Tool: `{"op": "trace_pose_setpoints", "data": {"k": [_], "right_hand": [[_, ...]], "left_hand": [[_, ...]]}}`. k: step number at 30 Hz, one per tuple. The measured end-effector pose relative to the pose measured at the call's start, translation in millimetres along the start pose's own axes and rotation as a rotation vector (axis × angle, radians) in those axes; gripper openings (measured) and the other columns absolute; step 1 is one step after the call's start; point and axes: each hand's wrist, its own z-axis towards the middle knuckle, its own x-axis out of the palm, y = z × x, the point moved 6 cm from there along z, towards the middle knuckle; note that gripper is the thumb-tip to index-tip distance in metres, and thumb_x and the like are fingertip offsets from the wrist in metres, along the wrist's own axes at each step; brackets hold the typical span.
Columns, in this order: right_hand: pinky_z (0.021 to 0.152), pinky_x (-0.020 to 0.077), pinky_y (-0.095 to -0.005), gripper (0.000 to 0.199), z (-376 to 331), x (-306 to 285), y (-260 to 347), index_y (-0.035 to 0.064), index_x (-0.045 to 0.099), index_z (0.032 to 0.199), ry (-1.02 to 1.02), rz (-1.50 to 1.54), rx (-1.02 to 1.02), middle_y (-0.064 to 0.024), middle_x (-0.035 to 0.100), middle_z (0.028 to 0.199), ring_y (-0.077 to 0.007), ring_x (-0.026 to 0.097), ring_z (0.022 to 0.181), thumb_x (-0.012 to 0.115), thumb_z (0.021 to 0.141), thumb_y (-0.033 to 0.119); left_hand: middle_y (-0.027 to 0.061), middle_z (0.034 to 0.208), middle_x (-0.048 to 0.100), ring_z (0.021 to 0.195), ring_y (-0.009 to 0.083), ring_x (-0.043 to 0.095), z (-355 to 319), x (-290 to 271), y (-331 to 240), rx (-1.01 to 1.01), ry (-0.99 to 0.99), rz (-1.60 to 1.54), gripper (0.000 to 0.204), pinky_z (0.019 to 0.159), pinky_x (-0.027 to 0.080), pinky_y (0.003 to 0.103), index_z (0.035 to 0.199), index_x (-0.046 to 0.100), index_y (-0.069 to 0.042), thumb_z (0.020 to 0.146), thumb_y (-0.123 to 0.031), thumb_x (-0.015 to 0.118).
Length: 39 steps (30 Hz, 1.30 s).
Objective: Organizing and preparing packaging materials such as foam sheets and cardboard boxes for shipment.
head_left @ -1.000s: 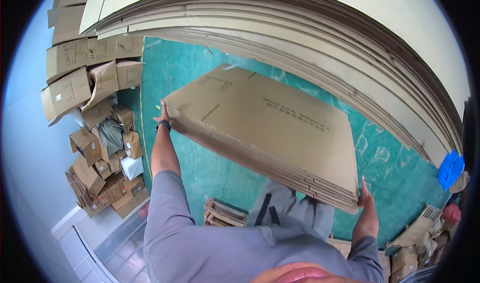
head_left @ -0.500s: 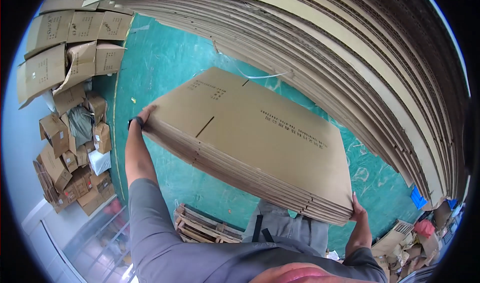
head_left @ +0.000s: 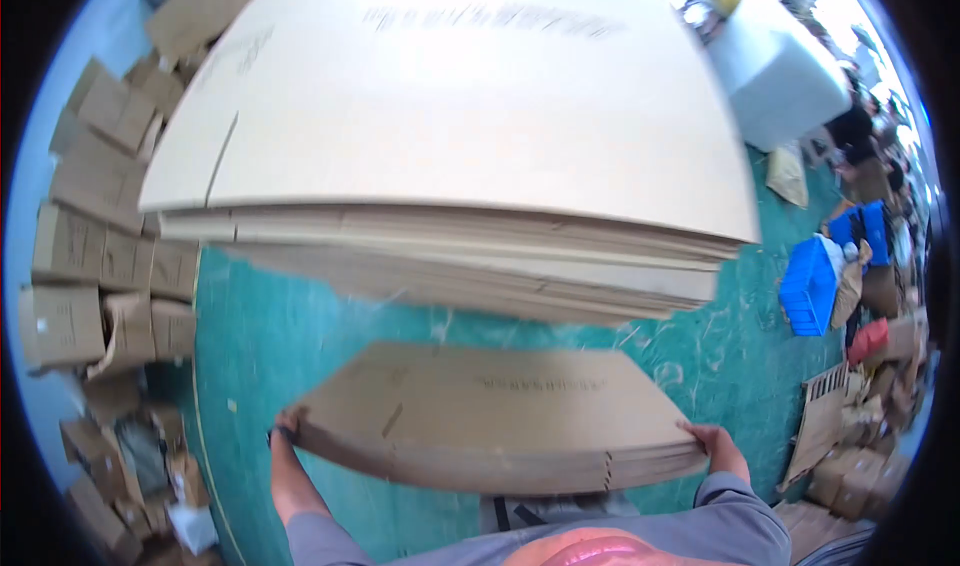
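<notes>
I hold a bundle of flattened brown cardboard boxes (head_left: 490, 416) flat in front of me. My left hand (head_left: 287, 428) grips its left edge and my right hand (head_left: 712, 443) grips its right edge. Both arms wear grey sleeves. Just beyond the bundle stands a tall stack of large flat cardboard sheets (head_left: 450, 166), its layered front edge facing me and its top above the bundle I hold.
The floor (head_left: 300, 336) is green. Folded brown cartons (head_left: 90, 266) are piled along the left, with small boxes (head_left: 130, 466) below them. On the right are blue crates (head_left: 815, 281), a white block (head_left: 785, 66), a wooden pallet (head_left: 825, 421) and mixed clutter.
The view has swung upward from the floor to over the tall stack. The bundle in my hands now sits lower in the picture, close to the stack's front edge. Both hands keep their grip.
</notes>
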Motion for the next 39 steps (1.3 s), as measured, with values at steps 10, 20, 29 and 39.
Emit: {"op": "trace_pose_setpoints", "data": {"k": [10, 20, 29, 39], "right_hand": [[0.111, 0.0484, -0.0375, 0.056, -344, -146, -470, -0.0030, 0.064, 0.135, -0.788, 0.324, -1.154, -0.0181, 0.072, 0.134, -0.0254, 0.068, 0.124, 0.078, 0.097, 0.036], [0.110, 0.0493, -0.0409, 0.058, -201, -223, -765, -0.0014, 0.064, 0.137, -0.754, 1.067, -1.145, -0.0169, 0.071, 0.135, -0.0269, 0.067, 0.124, 0.073, 0.099, 0.042], [0.110, 0.0500, -0.0440, 0.060, -99, -175, -831, 0.0001, 0.063, 0.138, -0.520, 1.594, -1.045, -0.0159, 0.071, 0.135, -0.0283, 0.067, 0.125, 0.069, 0.101, 0.047], [0.109, 0.0509, -0.0473, 0.063, -38, -152, -621, 0.0016, 0.063, 0.140, -0.012, 1.952, -1.015, -0.0148, 0.071, 0.136, -0.0298, 0.067, 0.125, 0.065, 0.103, 0.052]], "left_hand": [[0.0189, 0.144, 0.069, 0.131, 0.0331, 0.066, -100, -145, -502, 0.002, -0.039, -0.686, 0.073, 0.112, 0.051, 0.046, 0.146, 0.066, -0.006, 0.093, -0.057, 0.069], [0.0212, 0.116, 0.078, 0.107, 0.0358, 0.075, -393, -342, -1217, 0.792, -0.295, 0.011, 0.059, 0.091, 0.060, 0.044, 0.112, 0.081, -0.004, 0.078, -0.052, 0.072], [0.0221, 0.112, 0.079, 0.103, 0.0418, 0.077, -1005, -504, -1362, 1.232, -1.118, 0.055, 0.054, 0.093, 0.060, 0.053, 0.107, 0.083, -0.007, 0.094, -0.053, 0.058], [0.0102, 0.063, 0.066, 0.058, 0.0198, 0.057, -1041, -663, -803, 1.133, -1.717, -0.568, 0.065, 0.060, 0.045, 0.045, 0.081, 0.078, 0.003, 0.099, -0.058, 0.067]]}}
